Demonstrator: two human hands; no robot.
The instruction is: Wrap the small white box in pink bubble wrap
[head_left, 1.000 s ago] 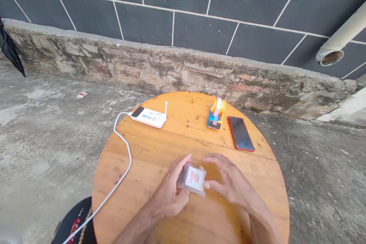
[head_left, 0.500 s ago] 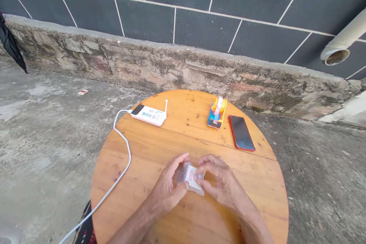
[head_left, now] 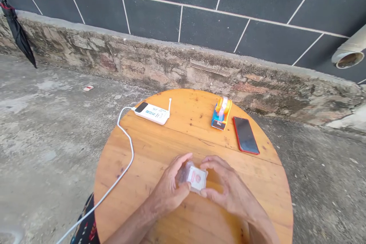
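Observation:
A small see-through plastic box [head_left: 197,179], with a white face bearing a red print, is held up over the near part of the round wooden table. My left hand [head_left: 173,185] grips its left side, thumb at the lower front corner and fingers curved behind. Clear, crumpled-looking plastic shows between that palm and the white face. On the other side, my right hand [head_left: 225,183] has its thumb at the lower right corner and its forefinger at the upper right corner. What lies inside the box cannot be made out.
On the wooden table [head_left: 128,187] lie a white router-like device [head_left: 153,113] with a white cable [head_left: 132,152], a blue and yellow tape dispenser [head_left: 221,113], and a red-edged phone [head_left: 246,135]. A folded black umbrella [head_left: 18,32] leans by the stone-based wall.
My right fingers have moved off the printed face to the box's right edge, so the red print now shows more fully. The whole view has shifted slightly.

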